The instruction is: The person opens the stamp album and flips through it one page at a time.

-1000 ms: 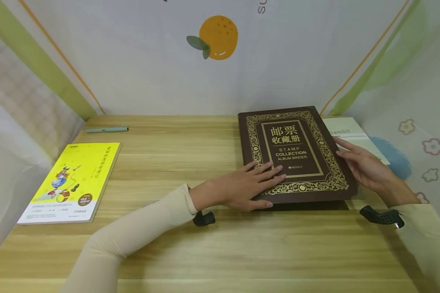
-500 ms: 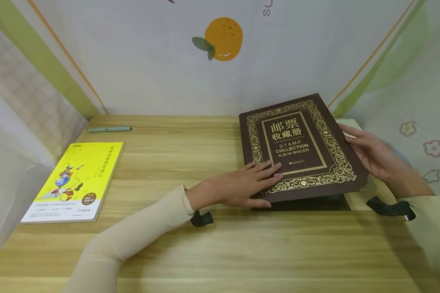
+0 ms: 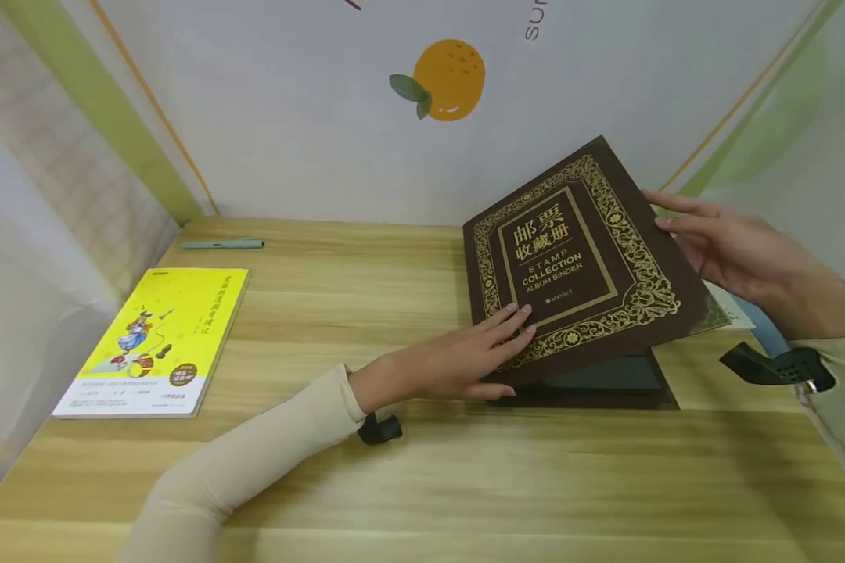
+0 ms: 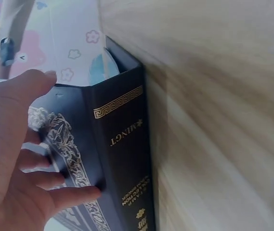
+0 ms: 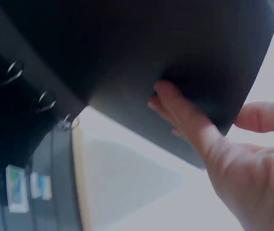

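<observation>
The stamp collection album binder [image 3: 570, 258] lies on the counter [image 3: 422, 469], well to the right of the yellow book [image 3: 156, 340], and its front cover now stands tilted well up; a second ago it lay flat and shut. The right hand [image 3: 735, 246] has lifted the cover's free edge, fingers [image 5: 175, 108] under it and thumb on the outer side, pinching it. The left hand [image 3: 458, 360] rests flat, fingers straight, on the cover's lower corner by the spine [image 4: 127, 159], steadying the binder. The opening now shows ring clips [image 5: 45, 98] and a page with stamps [image 5: 19, 195], so the album is about half opened. A green pen [image 3: 221, 244] lies beyond the yellow book.
</observation>
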